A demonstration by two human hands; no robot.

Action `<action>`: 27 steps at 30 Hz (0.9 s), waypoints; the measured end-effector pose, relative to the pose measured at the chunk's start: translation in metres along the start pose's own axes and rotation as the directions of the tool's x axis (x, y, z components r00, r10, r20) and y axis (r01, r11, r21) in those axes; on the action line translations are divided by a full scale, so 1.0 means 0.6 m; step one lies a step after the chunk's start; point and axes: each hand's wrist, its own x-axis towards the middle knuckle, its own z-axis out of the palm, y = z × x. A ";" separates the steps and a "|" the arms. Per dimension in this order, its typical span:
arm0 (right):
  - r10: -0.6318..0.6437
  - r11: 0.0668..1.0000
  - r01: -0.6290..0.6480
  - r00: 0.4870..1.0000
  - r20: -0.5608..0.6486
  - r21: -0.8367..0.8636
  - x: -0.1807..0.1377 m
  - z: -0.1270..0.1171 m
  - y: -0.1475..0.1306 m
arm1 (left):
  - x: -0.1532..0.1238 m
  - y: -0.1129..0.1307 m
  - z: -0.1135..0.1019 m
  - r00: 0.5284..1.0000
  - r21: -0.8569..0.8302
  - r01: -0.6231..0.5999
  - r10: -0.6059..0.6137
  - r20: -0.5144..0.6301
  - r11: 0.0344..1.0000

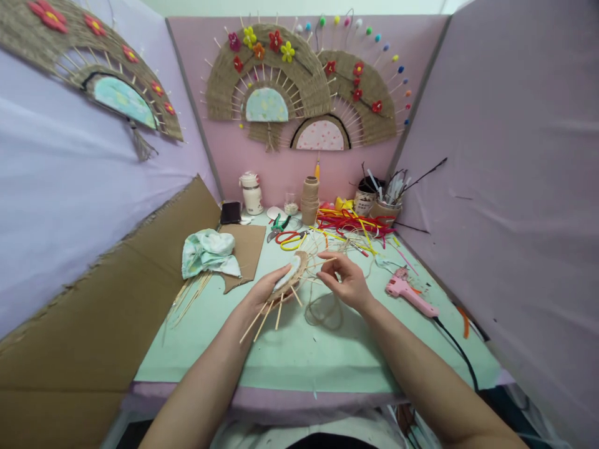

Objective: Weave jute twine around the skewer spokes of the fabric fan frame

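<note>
My left hand point(267, 288) grips a small half-round fan piece point(291, 274) with a pale fabric face, a brown twine-wrapped rim and thin wooden sticks fanning out from its curved edge. Just right of it, my right hand point(347, 282) is closed in a pinch beside the sticks. A thin strand of twine seems to run at its fingertips, though the grip itself is partly hidden. Below the hands, loose loops of twine point(324, 312) lie on the green tabletop point(299, 362).
Scissors point(291, 239), green-handled pruners point(277, 228) and a twine spool point(309, 199) lie beyond my hands. On the right are a pink glue gun point(412, 294) and red pipe cleaners point(355, 221). Cloth point(208, 252) and cardboard point(250, 246) sit left. Finished fans point(269, 68) hang behind.
</note>
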 end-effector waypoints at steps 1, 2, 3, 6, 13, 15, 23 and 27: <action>0.013 1.000 -0.013 1.000 0.023 -0.005 0.000 0.002 -0.003 | 0.000 0.000 0.000 1.000 0.007 0.015 -0.015 0.015 1.000; 0.022 1.000 -0.022 0.999 0.035 -0.012 0.000 0.003 -0.006 | 0.000 -0.001 0.001 0.999 0.011 0.027 -0.027 0.027 1.000; 0.028 0.999 -0.028 0.999 0.042 -0.019 0.000 0.003 -0.009 | 0.000 -0.002 0.001 0.999 0.012 0.035 -0.036 0.037 0.999; 0.046 0.998 -0.045 0.998 0.044 -0.033 0.001 0.002 -0.014 | 0.000 -0.003 0.002 0.998 0.021 0.044 -0.045 0.045 0.999; 0.096 0.995 -0.095 0.995 0.039 -0.035 0.003 0.003 -0.015 | 0.003 -0.006 0.005 0.999 0.073 0.047 -0.048 0.018 0.996; 0.094 0.995 -0.093 0.995 0.023 -0.041 0.002 0.003 -0.014 | 0.003 -0.007 0.005 0.999 0.076 0.048 -0.049 0.020 0.996; 0.086 0.996 -0.084 0.996 0.035 -0.040 0.002 -0.003 -0.014 | 0.002 -0.007 0.007 0.998 0.073 0.063 -0.064 0.017 0.995; 0.099 0.994 -0.097 0.994 0.045 -0.049 0.003 -0.004 -0.017 | 0.002 -0.007 0.006 0.999 0.093 0.046 -0.049 0.022 0.995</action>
